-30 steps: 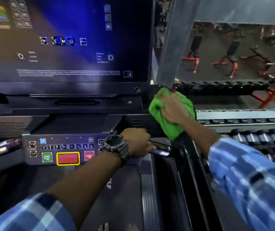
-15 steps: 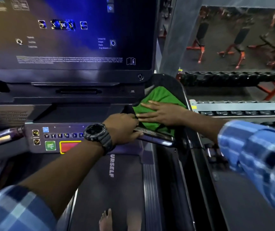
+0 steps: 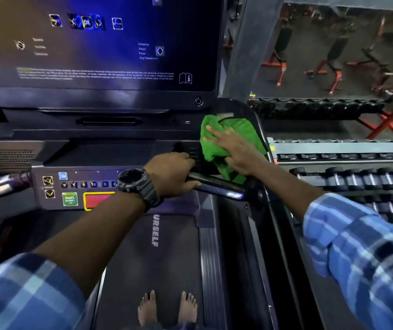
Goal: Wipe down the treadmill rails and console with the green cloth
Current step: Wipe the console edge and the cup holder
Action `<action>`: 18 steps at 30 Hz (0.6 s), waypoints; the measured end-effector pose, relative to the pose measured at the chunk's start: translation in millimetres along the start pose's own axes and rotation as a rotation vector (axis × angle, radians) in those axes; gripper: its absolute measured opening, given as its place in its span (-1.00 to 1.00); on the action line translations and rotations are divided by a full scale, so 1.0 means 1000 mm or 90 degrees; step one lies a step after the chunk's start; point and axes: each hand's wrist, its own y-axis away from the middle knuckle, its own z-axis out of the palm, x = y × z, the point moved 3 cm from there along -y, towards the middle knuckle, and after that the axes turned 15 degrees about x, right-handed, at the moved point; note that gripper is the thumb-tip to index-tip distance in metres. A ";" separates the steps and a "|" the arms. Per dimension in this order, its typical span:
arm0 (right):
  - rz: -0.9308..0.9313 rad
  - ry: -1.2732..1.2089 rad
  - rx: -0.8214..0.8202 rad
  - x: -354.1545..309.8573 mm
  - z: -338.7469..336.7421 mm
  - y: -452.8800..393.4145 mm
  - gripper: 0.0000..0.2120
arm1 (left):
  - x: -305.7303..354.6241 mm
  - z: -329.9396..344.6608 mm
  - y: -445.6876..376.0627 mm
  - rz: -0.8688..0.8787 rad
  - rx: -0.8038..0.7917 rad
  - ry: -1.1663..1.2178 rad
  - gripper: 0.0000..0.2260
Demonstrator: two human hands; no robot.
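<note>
Treadmill console first, left to right: the button panel (image 3: pixel 71 186) with its green quick-start key sits at the left, below the dark screen (image 3: pixel 95 44); the left hand (image 3: pixel 171 173), a watch on its wrist, is curled round the chrome handlebar (image 3: pixel 216 185), whose long axis runs rightward and slightly toward the camera; just beyond that bar lies the green cloth (image 3: pixel 216 141), bunched on the black right-hand tray (image 3: pixel 243 110) of the console; the right hand (image 3: pixel 235 151) presses it flat, fingers straight and spread, pointing up and left toward the screen. The cloth is under the right hand alone, so that hand is the nearer; I judge that the rail (image 3: pixel 278 210) trailing back along the right edge lies toward the person from the cloth, and remains to be wiped.
</note>
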 end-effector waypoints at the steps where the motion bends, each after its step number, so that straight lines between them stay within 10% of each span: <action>1: 0.104 -0.125 0.017 0.001 -0.007 0.004 -0.31 | 0.000 -0.002 0.000 0.000 -0.003 0.003 -0.57; 6: 0.405 -0.393 0.052 0.011 -0.044 0.032 -0.90 | -0.001 -0.005 0.005 0.006 -0.021 0.028 -0.51; 14: 0.699 -0.822 0.210 -0.007 -0.058 0.070 -0.52 | -0.007 -0.005 0.008 0.034 -0.057 0.048 -0.47; 18: 0.334 -0.197 -0.085 -0.070 -0.031 0.076 -0.41 | -0.011 -0.004 0.007 0.059 -0.071 0.060 -0.41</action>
